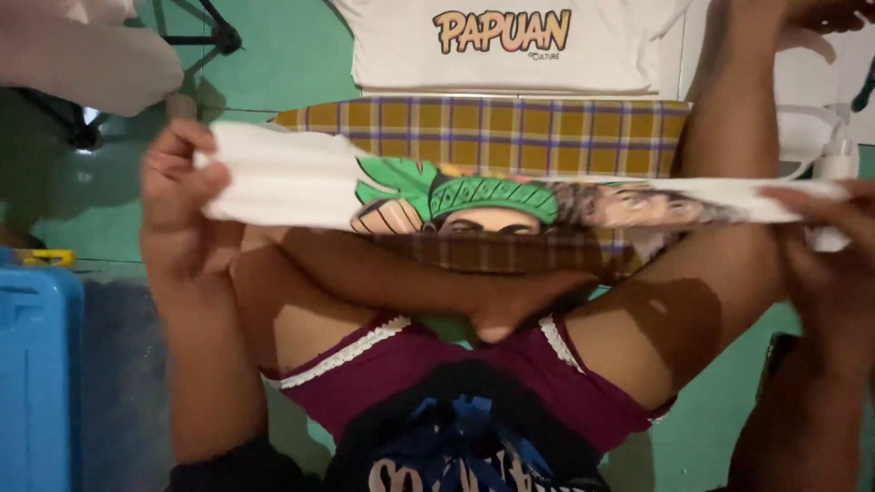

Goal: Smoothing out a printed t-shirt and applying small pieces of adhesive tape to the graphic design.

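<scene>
— White cloth, is it?
— Yes, a white printed garment (510,200), folded into a long band and stretched level above the person's lap, with a green leaf and a face in a green headband printed at its middle.
— And the fingers?
— The left hand (178,182) is clamped on its left end, fingers curled over the top edge; the right hand (820,219) pinches the right end.
— Behind it?
— A yellow plaid cloth (510,137) lies just beyond, then a folded white shirt (510,46) with orange lettering.
— The room?
— Green floor (273,64), with a blue plastic box (36,383) at the left.
</scene>
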